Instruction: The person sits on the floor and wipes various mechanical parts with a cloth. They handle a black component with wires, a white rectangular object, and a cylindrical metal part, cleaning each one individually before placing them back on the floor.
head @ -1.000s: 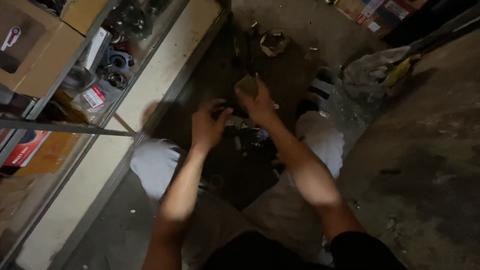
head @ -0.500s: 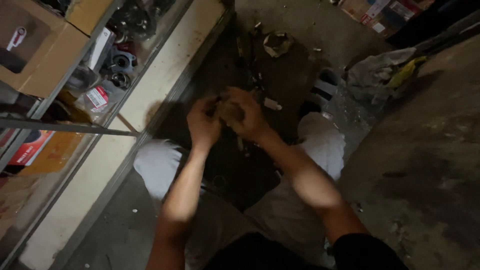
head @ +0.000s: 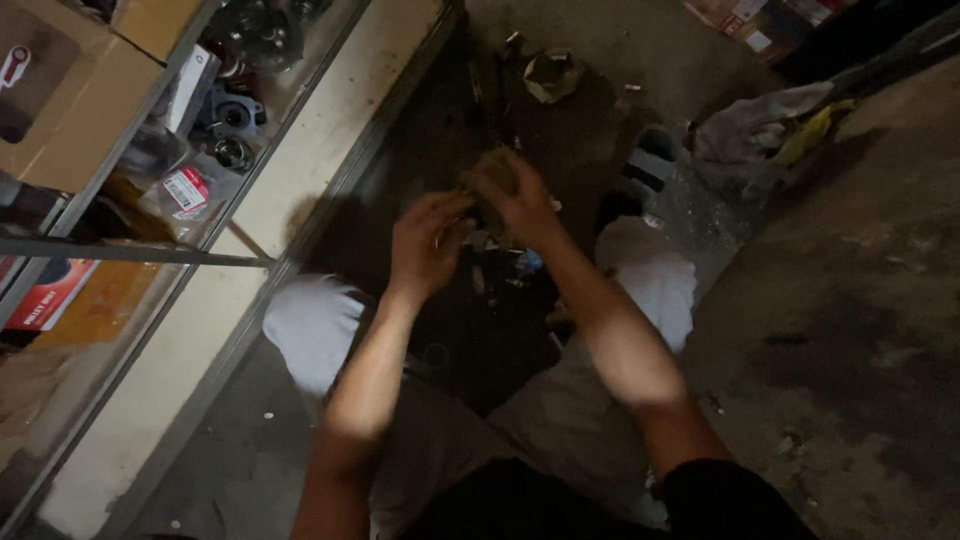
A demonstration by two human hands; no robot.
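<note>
I am crouched over a dark, dirty floor with both arms stretched forward between my knees. My right hand (head: 522, 200) is closed around a small brownish rag-like wad (head: 492, 172) held above the floor. My left hand (head: 425, 245) is just beside it, fingers curled around a small dark part that is blurred and hard to make out. Small metal pieces and a bluish bit (head: 528, 262) lie on the floor under my hands.
A glass-fronted shelf (head: 300, 150) runs along the left, holding metal bearings (head: 228, 120), cardboard boxes (head: 60, 90) and packets. A sandal (head: 645, 170) and a heap of cloth (head: 770, 130) lie at the right. Crumpled paper (head: 552, 72) sits farther ahead.
My hands were pressed together around the wad half a second ago; now my right hand has lifted it slightly forward and my left hand has drawn back a little.
</note>
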